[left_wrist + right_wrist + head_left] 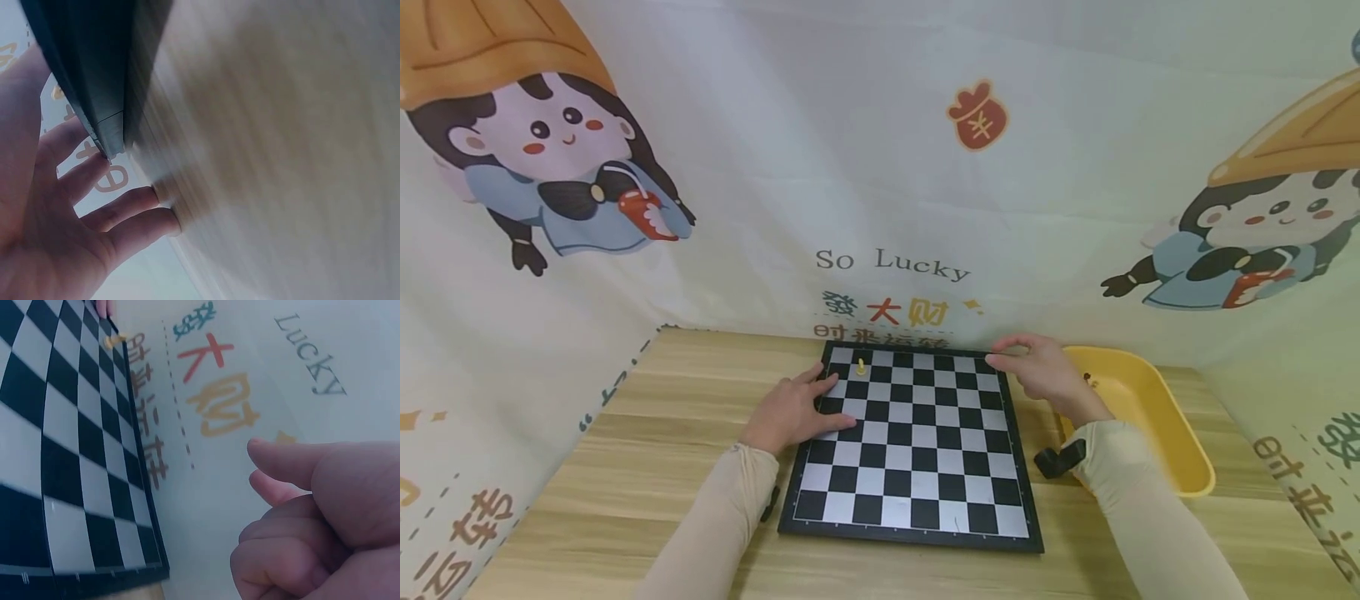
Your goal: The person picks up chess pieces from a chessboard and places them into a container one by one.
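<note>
A black-and-white chessboard lies flat on the table, with one small yellow chess piece on a square near its far left corner. My left hand rests at the board's left edge, thumb over the squares and fingers spread. In the left wrist view, those fingers stretch out straight beside the board's dark side. Over the far right corner hovers my right hand. Its thumb and index finger stand apart, and the other fingers curl inward. Nothing shows between them.
A yellow plastic tray stands right of the board, partly behind my right forearm. A few small dark and yellow pieces show inside it. Behind the wooden table hangs a printed cloth, close to the board's far edge.
</note>
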`<action>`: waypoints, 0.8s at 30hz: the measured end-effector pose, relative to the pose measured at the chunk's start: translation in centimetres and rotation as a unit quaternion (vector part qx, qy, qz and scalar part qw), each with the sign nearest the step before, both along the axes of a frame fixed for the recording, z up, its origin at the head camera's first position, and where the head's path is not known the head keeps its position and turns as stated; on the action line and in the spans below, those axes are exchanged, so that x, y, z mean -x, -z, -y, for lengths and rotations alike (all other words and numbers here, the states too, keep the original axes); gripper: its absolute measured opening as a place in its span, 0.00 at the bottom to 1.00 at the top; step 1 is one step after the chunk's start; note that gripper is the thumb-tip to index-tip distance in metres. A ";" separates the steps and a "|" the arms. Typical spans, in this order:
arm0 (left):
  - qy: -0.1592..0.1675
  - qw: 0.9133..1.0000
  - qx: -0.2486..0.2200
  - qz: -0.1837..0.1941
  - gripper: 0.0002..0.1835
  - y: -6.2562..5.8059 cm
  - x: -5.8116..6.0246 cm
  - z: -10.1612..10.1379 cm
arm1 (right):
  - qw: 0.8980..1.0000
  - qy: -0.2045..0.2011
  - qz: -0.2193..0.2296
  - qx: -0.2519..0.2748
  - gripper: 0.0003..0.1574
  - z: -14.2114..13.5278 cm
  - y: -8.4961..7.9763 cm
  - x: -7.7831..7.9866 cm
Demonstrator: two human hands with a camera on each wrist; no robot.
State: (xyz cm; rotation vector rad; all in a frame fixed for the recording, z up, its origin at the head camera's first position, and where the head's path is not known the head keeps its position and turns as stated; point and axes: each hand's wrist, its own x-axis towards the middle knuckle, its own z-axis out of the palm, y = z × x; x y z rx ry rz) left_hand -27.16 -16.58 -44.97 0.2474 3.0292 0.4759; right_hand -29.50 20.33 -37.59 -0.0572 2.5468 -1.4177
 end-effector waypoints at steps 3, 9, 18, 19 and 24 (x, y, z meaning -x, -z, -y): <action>-0.002 1.000 0.003 -0.001 0.50 0.0 0.1 0.0 | 1.000 -0.003 0.000 0.018 0.30 1.2 -0.1 0.2; 0.001 1.000 0.005 0.001 0.50 -0.1 0.0 0.0 | 0.999 -0.006 -0.008 0.037 0.28 3.0 0.1 0.4; -0.004 1.000 0.002 0.009 0.50 -0.2 0.0 -0.1 | 0.998 -0.008 0.002 0.059 0.26 5.5 0.5 0.8; -0.004 1.000 0.003 0.009 0.50 -0.2 0.0 -0.1 | 0.998 -0.009 0.004 0.062 0.26 5.8 0.6 0.9; -0.005 1.000 0.007 0.011 0.50 -0.2 0.0 0.0 | 0.997 -0.017 0.011 0.068 0.26 7.3 1.4 1.4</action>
